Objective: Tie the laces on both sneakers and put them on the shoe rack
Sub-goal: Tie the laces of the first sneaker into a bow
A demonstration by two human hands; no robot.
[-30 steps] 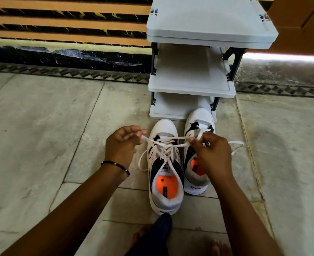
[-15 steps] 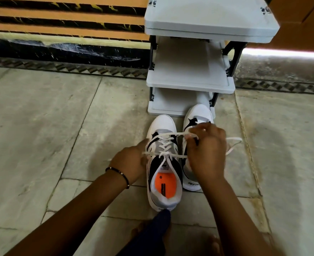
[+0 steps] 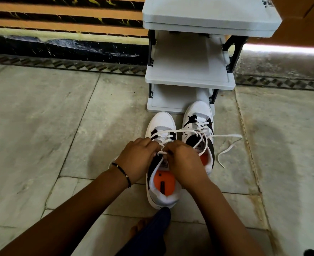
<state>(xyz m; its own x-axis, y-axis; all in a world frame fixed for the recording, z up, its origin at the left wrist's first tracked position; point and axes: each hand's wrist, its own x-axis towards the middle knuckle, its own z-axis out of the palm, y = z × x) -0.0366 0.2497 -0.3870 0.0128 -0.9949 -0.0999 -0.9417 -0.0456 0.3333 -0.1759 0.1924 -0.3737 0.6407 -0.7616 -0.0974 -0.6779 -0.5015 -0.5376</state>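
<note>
Two white-and-black sneakers with orange insoles stand side by side on the stone floor, toes toward the rack. Over the left sneaker (image 3: 160,122) my left hand (image 3: 136,158) and my right hand (image 3: 184,160) are close together, each pinching its white laces (image 3: 166,133) at the tongue. One lace strand runs from my hands across to the right. The right sneaker (image 3: 198,111) has loose laces (image 3: 226,150) trailing onto the floor at its right. The grey shoe rack (image 3: 189,82) stands just beyond the toes, its shelves bare.
A wall with orange and black stripes (image 3: 60,24) runs behind the rack. A patterned tile border (image 3: 78,66) lines the floor's far edge. My dark trouser leg (image 3: 152,235) and a bare foot lie below the left sneaker's heel.
My hands have come together from wide apart, pulling the left sneaker's laces in to the tongue. The camera has moved closer.
</note>
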